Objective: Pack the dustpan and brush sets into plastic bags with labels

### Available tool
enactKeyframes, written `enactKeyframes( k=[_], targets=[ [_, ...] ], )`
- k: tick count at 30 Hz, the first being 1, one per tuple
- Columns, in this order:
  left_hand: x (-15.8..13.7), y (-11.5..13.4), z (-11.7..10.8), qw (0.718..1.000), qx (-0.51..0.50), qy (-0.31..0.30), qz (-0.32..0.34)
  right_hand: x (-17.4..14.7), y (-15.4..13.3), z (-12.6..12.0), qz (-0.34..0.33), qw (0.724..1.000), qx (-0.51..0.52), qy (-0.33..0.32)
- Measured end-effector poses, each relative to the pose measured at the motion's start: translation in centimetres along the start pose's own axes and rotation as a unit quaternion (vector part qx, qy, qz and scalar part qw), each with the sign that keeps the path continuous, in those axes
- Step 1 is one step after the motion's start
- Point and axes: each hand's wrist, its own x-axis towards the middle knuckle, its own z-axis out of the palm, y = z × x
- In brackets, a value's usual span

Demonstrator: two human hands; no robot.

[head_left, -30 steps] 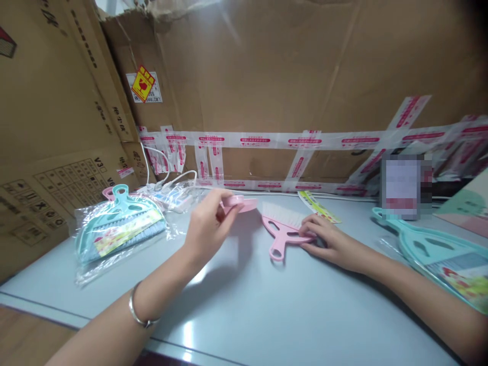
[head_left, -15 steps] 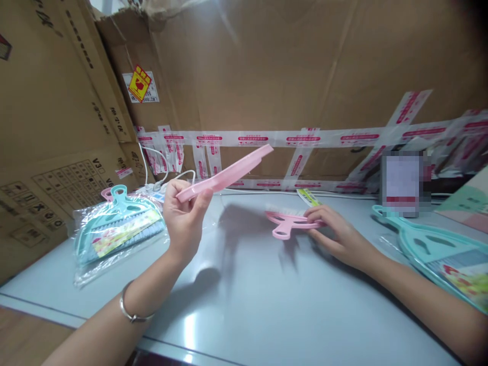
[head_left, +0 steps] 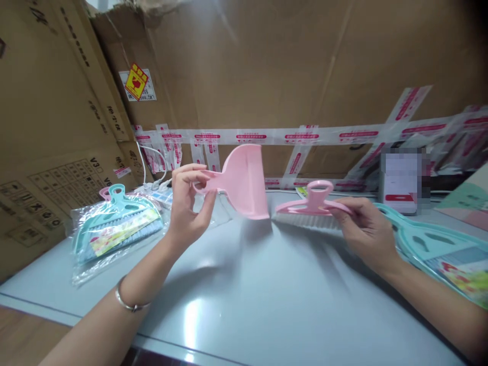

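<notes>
A pink dustpan (head_left: 244, 183) is raised above the table, its handle pinched by my left hand (head_left: 189, 198). Its straight edge faces right and its inner side is turned toward me. My right hand (head_left: 368, 231) grips one end of a pink hand brush (head_left: 305, 206) between thumb and fingers. The brush has a looped handle pointing up and pale bristles hanging down. It is held just right of the dustpan's edge, with a narrow gap between them.
Bagged turquoise dustpan-and-brush set (head_left: 118, 223) lies on the grey table (head_left: 244, 305) at left. Another turquoise dustpan (head_left: 427, 244) lies at right, partly behind my right arm. A phone (head_left: 398, 185) stands behind it. Large cardboard boxes (head_left: 267, 66) rise along the back; white cables (head_left: 154, 152) run at back left.
The dustpan has turned from edge-on to show its inner side. The brush has been turned over, bristles now downward and handle up, and has shifted right with my right hand.
</notes>
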Motion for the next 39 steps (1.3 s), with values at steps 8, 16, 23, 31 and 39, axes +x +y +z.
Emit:
enactKeyframes(
  k=[8,16,23,31,39],
  targets=[
    [0.4,0.4,-0.1,0.993,-0.094,-0.054,-0.043,-0.1,-1.5,0.3,-0.078,0.993,0.078,-0.034],
    [0.8,2.2,-1.0,0.984,-0.149,-0.089,-0.043,1.3,-6.3,-0.7,-0.15,0.987,0.001,-0.052],
    [0.0,3.4,-0.1,0.973,-0.197,-0.091,-0.083,0.8,-7.3,-0.4,-0.06,0.993,0.071,-0.077],
    [-2.4,4.2,1.9,0.875,-0.169,-0.272,-0.363,0.3,-7.2,1.1,0.193,0.967,0.088,-0.138],
    [-3.8,4.0,3.3,0.752,-0.288,-0.371,-0.463,0.1,-5.0,1.8,0.191,0.967,0.031,-0.163]
  ],
)
